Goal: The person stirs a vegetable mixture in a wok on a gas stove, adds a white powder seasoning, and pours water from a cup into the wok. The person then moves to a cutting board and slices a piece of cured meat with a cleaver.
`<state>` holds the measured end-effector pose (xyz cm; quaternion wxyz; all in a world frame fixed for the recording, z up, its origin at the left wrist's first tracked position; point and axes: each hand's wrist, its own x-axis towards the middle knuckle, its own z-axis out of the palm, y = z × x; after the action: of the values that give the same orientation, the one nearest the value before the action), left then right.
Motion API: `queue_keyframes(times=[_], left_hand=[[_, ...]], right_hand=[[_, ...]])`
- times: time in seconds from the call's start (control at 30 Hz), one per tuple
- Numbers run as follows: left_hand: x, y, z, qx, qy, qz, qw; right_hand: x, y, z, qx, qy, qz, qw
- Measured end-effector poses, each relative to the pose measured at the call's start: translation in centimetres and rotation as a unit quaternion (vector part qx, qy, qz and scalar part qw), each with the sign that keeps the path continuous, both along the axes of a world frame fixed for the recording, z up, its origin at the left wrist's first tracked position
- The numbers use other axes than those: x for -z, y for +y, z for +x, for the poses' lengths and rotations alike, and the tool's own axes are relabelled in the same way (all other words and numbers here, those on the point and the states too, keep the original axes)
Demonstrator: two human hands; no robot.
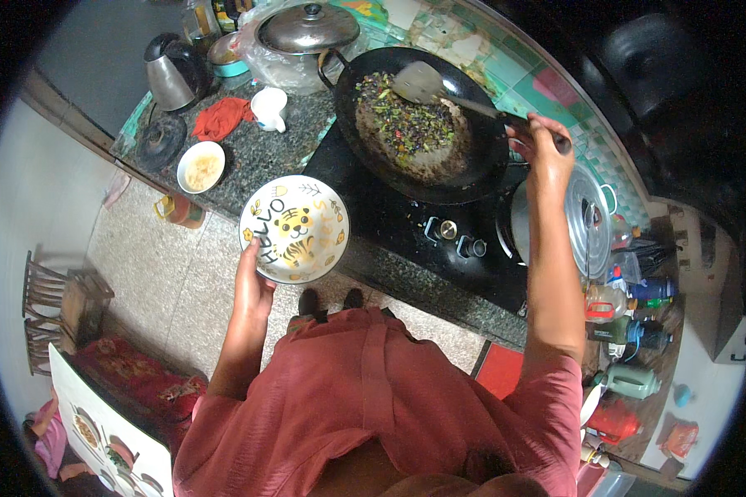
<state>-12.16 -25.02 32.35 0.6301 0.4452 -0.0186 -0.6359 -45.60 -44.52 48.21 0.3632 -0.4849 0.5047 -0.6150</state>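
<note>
My left hand (253, 282) grips the rim of a white plate (332, 227) printed with a cartoon tiger. No food lies on it, and it is held in front of the counter's edge. My right hand (546, 146) is closed around the dark handle of a metal wok spatula (418, 82). The spatula's blade is over the far side of a black wok (379, 177) on the stove. Chopped food (413, 121) with green, dark and a few red bits is spread over the wok's bottom.
Left of the wok are a white mug (269, 105), a bowl of yellowish liquid (201, 168), a red cloth (222, 119) and a kettle (168, 77). A lidded pot (587, 230) stands beside my right forearm. A dining table (93, 397) and wooden chair (40, 292) are behind at left.
</note>
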Motion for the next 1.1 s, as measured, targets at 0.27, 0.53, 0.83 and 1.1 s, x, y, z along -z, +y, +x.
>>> queue_keyframes(times=[0.27, 0.53, 0.83, 1.1], left_hand=[[1.1, 0.8, 0.1, -0.006, -0.021, 0.019, 1.000], [1.1, 1.0, 0.3, -0.013, -0.028, 0.038, 0.999], [2.0, 0.5, 0.1, 0.006, -0.006, 0.004, 1.000], [2.3, 0.4, 0.8, 0.019, -0.008, 0.011, 1.000]], right_hand=[[0.8, -0.2, 0.0, -0.020, 0.058, 0.074, 0.995], [-1.5, 1.9, -3.2, 0.027, 0.100, 0.031, 0.994], [-0.7, 4.1, -4.0, -0.001, 0.134, 0.065, 0.989], [0.5, 4.6, -3.7, -0.047, 0.251, -0.039, 0.966]])
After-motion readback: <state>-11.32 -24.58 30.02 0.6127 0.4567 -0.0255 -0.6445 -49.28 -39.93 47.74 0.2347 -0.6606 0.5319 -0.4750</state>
